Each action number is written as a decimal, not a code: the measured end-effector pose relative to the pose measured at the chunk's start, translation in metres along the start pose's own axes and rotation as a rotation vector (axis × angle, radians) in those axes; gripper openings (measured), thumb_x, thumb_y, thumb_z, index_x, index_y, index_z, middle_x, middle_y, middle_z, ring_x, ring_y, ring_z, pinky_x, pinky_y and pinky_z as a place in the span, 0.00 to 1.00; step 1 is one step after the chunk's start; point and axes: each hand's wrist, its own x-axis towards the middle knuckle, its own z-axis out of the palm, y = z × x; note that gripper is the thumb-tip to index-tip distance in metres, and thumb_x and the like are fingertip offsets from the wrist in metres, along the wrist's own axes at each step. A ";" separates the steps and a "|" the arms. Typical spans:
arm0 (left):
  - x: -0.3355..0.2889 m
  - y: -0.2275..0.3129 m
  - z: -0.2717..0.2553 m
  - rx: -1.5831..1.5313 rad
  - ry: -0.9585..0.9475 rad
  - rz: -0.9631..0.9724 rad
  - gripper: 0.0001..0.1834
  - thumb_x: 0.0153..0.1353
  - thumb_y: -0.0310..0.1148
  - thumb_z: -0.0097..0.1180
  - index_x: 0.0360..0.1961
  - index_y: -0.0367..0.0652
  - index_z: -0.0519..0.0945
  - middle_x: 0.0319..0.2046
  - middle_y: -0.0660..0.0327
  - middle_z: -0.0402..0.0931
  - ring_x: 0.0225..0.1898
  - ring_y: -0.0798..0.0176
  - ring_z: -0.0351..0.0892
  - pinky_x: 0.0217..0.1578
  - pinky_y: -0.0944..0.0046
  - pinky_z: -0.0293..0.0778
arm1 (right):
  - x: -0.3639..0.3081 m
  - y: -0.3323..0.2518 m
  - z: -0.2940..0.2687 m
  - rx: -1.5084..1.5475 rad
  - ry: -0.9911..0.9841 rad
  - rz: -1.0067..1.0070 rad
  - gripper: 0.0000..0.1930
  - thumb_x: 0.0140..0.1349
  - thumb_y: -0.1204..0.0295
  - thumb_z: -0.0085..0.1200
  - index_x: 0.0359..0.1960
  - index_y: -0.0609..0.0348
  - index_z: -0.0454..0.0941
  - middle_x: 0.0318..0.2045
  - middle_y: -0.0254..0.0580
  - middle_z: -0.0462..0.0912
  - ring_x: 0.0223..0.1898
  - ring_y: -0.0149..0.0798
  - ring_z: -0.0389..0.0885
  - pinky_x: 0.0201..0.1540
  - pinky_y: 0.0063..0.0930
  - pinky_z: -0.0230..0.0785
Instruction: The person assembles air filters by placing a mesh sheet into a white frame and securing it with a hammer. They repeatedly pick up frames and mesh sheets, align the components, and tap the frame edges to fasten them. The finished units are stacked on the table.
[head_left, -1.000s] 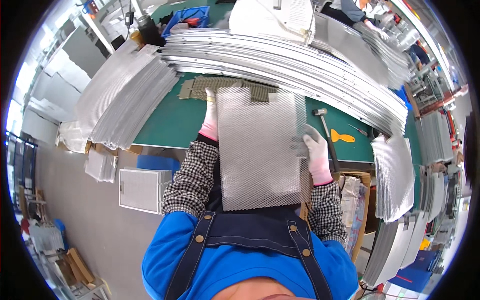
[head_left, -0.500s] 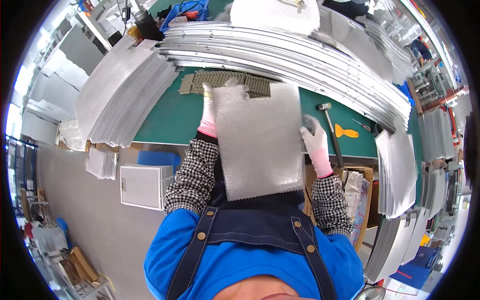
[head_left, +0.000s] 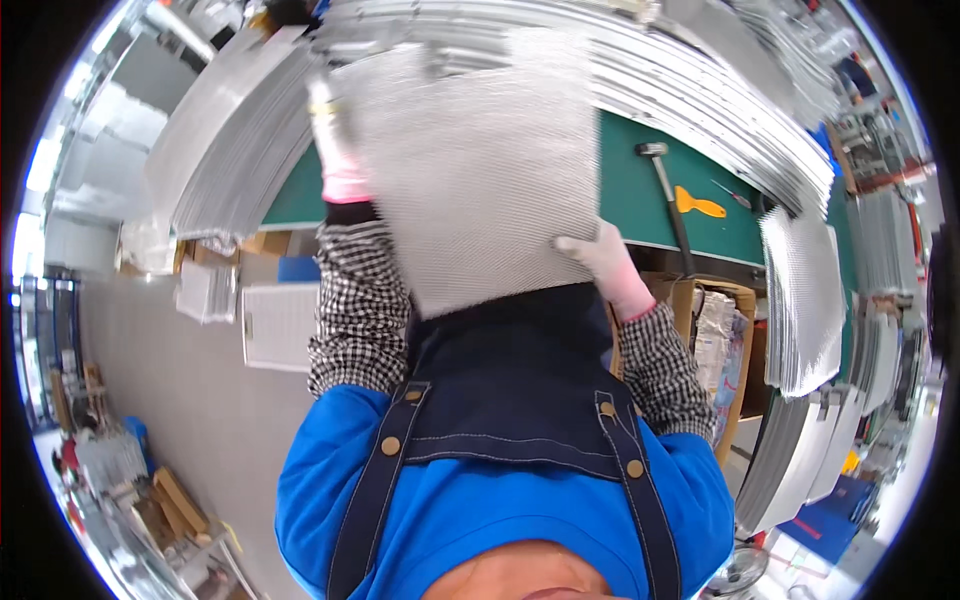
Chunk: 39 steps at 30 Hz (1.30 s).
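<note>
A silvery metal mesh sheet (head_left: 490, 180) with a notch in its far edge is held up in front of me, tilted and slightly blurred. My left hand (head_left: 338, 140), in a white and pink glove, grips its far left edge; the fingers are partly smeared and partly behind the sheet. Near the sheet's lower right corner, my right hand (head_left: 605, 262) pinches the edge, thumb on top and other fingers underneath. Below the sheet lies the green bench top (head_left: 635, 215).
A rubber mallet (head_left: 667, 195), a yellow scraper (head_left: 698, 203) and a small screwdriver (head_left: 732, 194) lie on the right. Mesh sheets are stacked at left (head_left: 235, 130) and right (head_left: 805, 300). Long metal strips (head_left: 690, 85) span the back. A cardboard box (head_left: 735, 390) stands below the bench.
The mesh sheet has moved away from my body and leftward, covering the grey row of parts. My right hand, open beside it before, now grips its lower right edge. The view has tilted down.
</note>
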 end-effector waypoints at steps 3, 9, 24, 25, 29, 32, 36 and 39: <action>-0.028 -0.059 -0.028 0.083 -0.330 -0.152 0.40 0.69 0.64 0.50 0.63 0.37 0.73 0.58 0.55 0.77 0.55 0.58 0.78 0.57 0.56 0.75 | -0.036 0.052 -0.019 -0.010 0.135 0.120 0.21 0.62 0.72 0.65 0.54 0.69 0.78 0.49 0.41 0.84 0.47 0.32 0.83 0.53 0.29 0.76; -0.105 -0.031 0.025 -0.136 -0.711 -0.512 0.69 0.47 0.77 0.61 0.73 0.28 0.55 0.58 0.45 0.72 0.58 0.53 0.73 0.62 0.55 0.68 | -0.095 0.110 -0.037 -0.059 0.046 0.387 0.26 0.62 0.71 0.65 0.61 0.67 0.76 0.56 0.46 0.82 0.57 0.38 0.78 0.64 0.32 0.68; -0.109 -0.034 0.015 -0.311 -1.020 -0.502 0.55 0.52 0.66 0.68 0.71 0.38 0.64 0.50 0.43 0.73 0.54 0.50 0.74 0.56 0.49 0.70 | 0.175 -0.029 -0.077 -0.970 -0.001 -0.376 0.53 0.47 0.65 0.74 0.74 0.56 0.56 0.70 0.56 0.61 0.66 0.56 0.70 0.68 0.39 0.67; -0.109 -0.034 0.012 -0.306 -1.014 -0.485 0.55 0.52 0.66 0.68 0.71 0.38 0.65 0.50 0.43 0.73 0.54 0.50 0.74 0.56 0.49 0.70 | 0.169 -0.035 -0.071 -0.998 0.026 -0.324 0.53 0.46 0.65 0.74 0.74 0.54 0.56 0.70 0.57 0.61 0.66 0.58 0.70 0.68 0.40 0.67; -0.107 -0.038 0.013 -0.318 -0.976 -0.478 0.54 0.53 0.65 0.67 0.70 0.37 0.65 0.50 0.44 0.74 0.54 0.51 0.74 0.56 0.50 0.71 | 0.133 -0.039 -0.082 -1.017 0.106 -0.184 0.48 0.46 0.61 0.74 0.71 0.52 0.63 0.66 0.57 0.63 0.63 0.60 0.72 0.66 0.42 0.69; -0.102 -0.045 0.016 -0.311 -0.926 -0.498 0.56 0.52 0.65 0.67 0.70 0.33 0.63 0.52 0.44 0.74 0.54 0.52 0.75 0.56 0.52 0.71 | 0.100 -0.049 -0.099 -1.293 0.108 -0.146 0.29 0.53 0.55 0.69 0.55 0.52 0.78 0.59 0.50 0.74 0.54 0.54 0.80 0.57 0.44 0.74; -0.090 -0.051 0.023 -0.169 -0.779 -0.559 0.60 0.51 0.67 0.67 0.70 0.28 0.61 0.56 0.43 0.74 0.56 0.51 0.76 0.59 0.53 0.72 | 0.074 -0.053 -0.132 -1.315 0.316 -0.328 0.15 0.68 0.58 0.56 0.49 0.51 0.79 0.37 0.43 0.86 0.37 0.47 0.86 0.39 0.39 0.79; -0.083 -0.049 0.033 -0.108 -0.650 -0.584 0.61 0.51 0.66 0.67 0.71 0.28 0.59 0.58 0.43 0.73 0.58 0.51 0.76 0.60 0.53 0.73 | 0.063 -0.120 -0.117 -0.746 0.321 -0.107 0.18 0.70 0.64 0.54 0.56 0.60 0.75 0.36 0.46 0.85 0.30 0.36 0.85 0.30 0.29 0.78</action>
